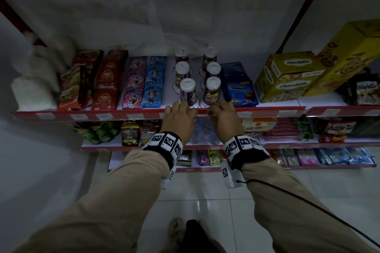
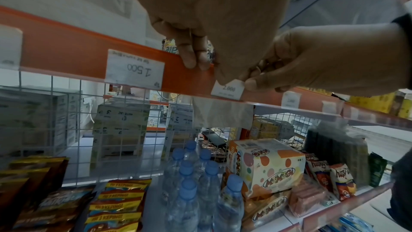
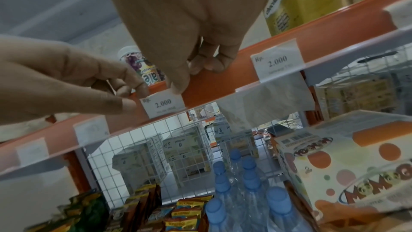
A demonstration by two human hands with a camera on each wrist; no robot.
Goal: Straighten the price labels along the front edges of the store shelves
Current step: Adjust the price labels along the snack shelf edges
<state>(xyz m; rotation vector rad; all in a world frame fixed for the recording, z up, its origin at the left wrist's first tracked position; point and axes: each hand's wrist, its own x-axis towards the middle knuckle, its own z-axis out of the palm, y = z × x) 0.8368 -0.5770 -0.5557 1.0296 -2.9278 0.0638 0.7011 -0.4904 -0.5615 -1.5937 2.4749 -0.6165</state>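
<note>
A small white price label (image 3: 163, 105) reading 2.000 sits in the red front rail (image 1: 127, 113) of the middle shelf, a little askew to the rail. My left hand (image 3: 133, 97) pinches its left edge between thumb and fingertips, its other fingers (image 2: 191, 55) hooked over the rail top. My right hand (image 3: 191, 77) has its thumb on the label's upper right corner and its fingers (image 3: 211, 63) curled over the rail. In the head view the left hand (image 1: 185, 111) and right hand (image 1: 213, 112) sit close together and the label (image 1: 200, 116) barely shows between them.
Other labels sit along the same rail: a 1.500 label (image 2: 136, 70) to the left, another 2.000 label (image 3: 277, 61) to the right. Drink cups (image 1: 212, 90) stand just behind the rail, chocolatos boxes (image 1: 287, 76) further right. Water bottles (image 2: 189, 174) and a Momogi box (image 2: 267, 165) fill the shelf below.
</note>
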